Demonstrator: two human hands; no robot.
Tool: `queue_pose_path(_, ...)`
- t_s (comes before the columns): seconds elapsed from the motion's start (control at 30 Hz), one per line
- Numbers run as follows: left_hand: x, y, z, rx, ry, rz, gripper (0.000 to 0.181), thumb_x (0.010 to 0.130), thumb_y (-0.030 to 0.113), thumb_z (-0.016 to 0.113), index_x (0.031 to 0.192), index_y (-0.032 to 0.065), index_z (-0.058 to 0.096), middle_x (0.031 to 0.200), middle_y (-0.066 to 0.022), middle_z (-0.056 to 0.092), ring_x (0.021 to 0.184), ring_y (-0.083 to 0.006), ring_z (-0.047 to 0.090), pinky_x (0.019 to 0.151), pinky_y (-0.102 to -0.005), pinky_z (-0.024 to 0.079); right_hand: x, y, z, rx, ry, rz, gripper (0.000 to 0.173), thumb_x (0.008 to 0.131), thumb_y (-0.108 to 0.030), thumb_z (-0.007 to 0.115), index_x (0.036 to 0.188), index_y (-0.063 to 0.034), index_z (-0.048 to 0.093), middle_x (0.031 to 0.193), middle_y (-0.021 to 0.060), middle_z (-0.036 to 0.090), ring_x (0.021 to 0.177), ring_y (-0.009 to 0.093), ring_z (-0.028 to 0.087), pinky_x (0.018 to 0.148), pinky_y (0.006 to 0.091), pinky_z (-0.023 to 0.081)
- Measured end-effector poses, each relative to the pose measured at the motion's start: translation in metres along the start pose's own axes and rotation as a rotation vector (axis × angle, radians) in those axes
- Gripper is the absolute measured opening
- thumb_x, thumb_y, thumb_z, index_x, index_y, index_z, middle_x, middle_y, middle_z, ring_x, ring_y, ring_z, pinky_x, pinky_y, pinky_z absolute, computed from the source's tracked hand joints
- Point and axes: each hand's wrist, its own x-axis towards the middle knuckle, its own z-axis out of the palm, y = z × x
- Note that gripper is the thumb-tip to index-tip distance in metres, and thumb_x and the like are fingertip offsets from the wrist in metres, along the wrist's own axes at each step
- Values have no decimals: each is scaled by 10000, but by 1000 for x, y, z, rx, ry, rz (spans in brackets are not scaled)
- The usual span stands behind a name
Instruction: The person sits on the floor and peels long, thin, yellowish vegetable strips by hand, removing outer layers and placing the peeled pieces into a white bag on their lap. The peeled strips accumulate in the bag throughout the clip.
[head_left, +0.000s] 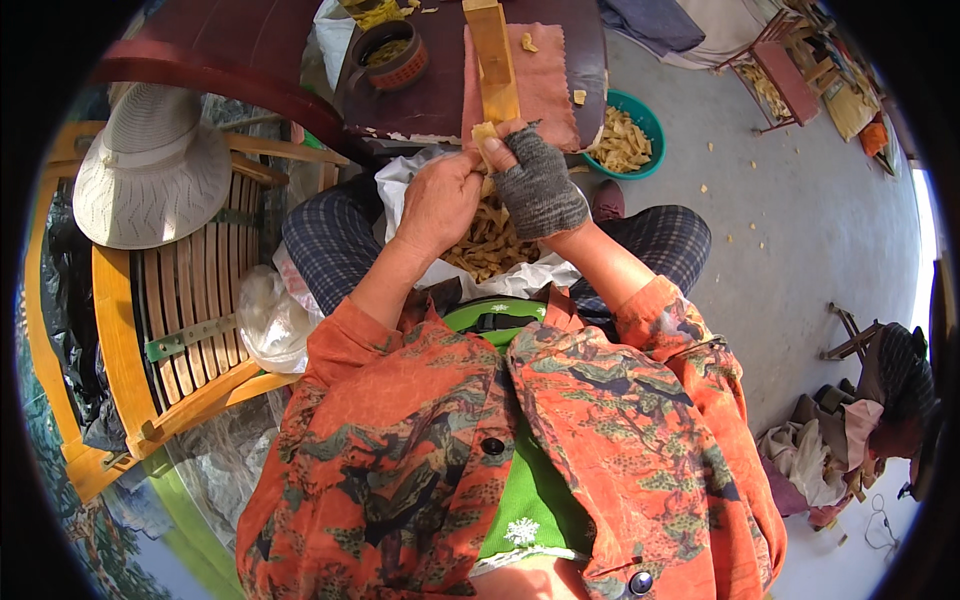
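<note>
Both hands meet over an open white sack (534, 271) between the knees, which holds many tan-brown dried pieces (491, 244). A pale yellow piece (485, 135) is gripped between them. My left hand (444, 196), bare, pinches at its lower end. My right hand (541, 180) wears a grey knitted fingerless glove and presses its thumb on the upper part. Just beyond the fingertips a wooden bar-shaped tool (495, 64) lies on a pink cloth (547, 82); its near end is partly hidden by the right hand.
A dark red stool-like surface (442, 105) carries the cloth, a brown cup (390, 56) and loose scraps. Right of it stands a green basin (657, 150) of pale pieces. At left, a sun hat (154, 169) rests on a wooden slatted chair (202, 300). Scraps dot the grey floor (795, 225).
</note>
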Motion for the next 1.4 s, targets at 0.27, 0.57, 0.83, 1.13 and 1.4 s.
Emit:
queue_pose_path(0.27,3,17,-14,83,415,516,259,808,-43,458,1043,26,541,927,-133,558,868,-278,565,768,-316,450,4,-5,2,1176,-208,792,177,854,-219,570,872,-45,540,725,42,547,570,91,493,505,206,392)
queue_pose_path(0.57,-2,18,-21,-333,6,176,123,870,31,414,935,17,518,858,-57,585,743,-173,570,700,-275,439,11,-51,-51,54,-329,125,312,884,-338,506,959,-41,567,832,150,588,761,258,592,676,353,459)
queue_pose_path(0.83,4,15,-20,-446,-74,134,185,894,15,396,1026,15,525,949,-34,555,877,-82,525,762,-229,431,21,-34,-56,428,-363,580,382,827,-410,565,961,-65,657,763,89,614,694,204,597,636,296,458)
queue_pose_path(1.13,-3,25,4,-540,231,152,95,877,79,556,916,-6,571,793,-19,599,720,-69,562,645,-189,454,12,-38,-45,573,-167,711,443,844,-405,581,1030,-5,626,795,61,630,695,125,584,625,218,465)
queue_pose_path(1.4,7,20,-22,-495,226,189,26,835,26,585,824,4,592,725,-4,599,658,-55,569,600,-193,470,12,10,-54,1147,-58,928,411,849,-469,535,814,-61,569,606,12,503,478,109,482,425,191,352)
